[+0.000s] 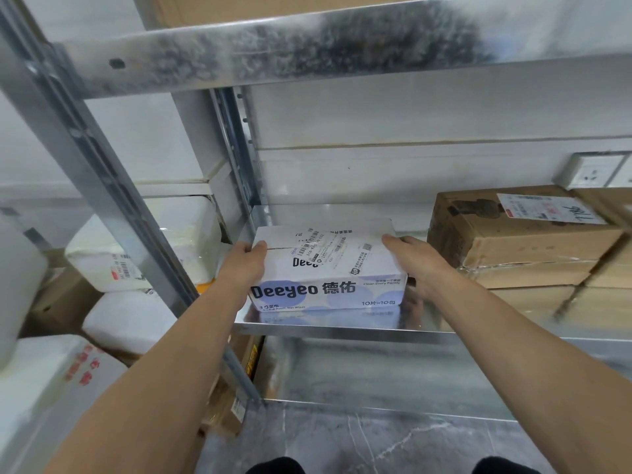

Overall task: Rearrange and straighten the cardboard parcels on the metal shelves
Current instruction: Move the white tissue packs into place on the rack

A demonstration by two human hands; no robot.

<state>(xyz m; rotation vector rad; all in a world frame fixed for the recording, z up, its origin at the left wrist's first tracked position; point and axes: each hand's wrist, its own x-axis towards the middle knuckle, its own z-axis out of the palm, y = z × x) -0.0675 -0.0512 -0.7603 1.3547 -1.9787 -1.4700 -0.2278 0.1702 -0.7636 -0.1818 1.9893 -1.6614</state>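
Galvanised metal shelf (342, 328) against white wall; brown cardboard parcels (523, 241) stacked at right. White Deeyeo parcel (328, 268) sits at shelf's left end, near front lip, printed face toward us. Our left hand (244, 260) grips its left end, thumb on top. Our right hand (415, 261) clasps right end, fingers curled down side. To do step well, we judge: keep both grips level, slide rather than lift, square long edge with lip, stay off rear upright (236, 145), leave gap to brown stack.

Metal shelf (342, 323) holds white box (328, 268), brown parcels (519, 241).
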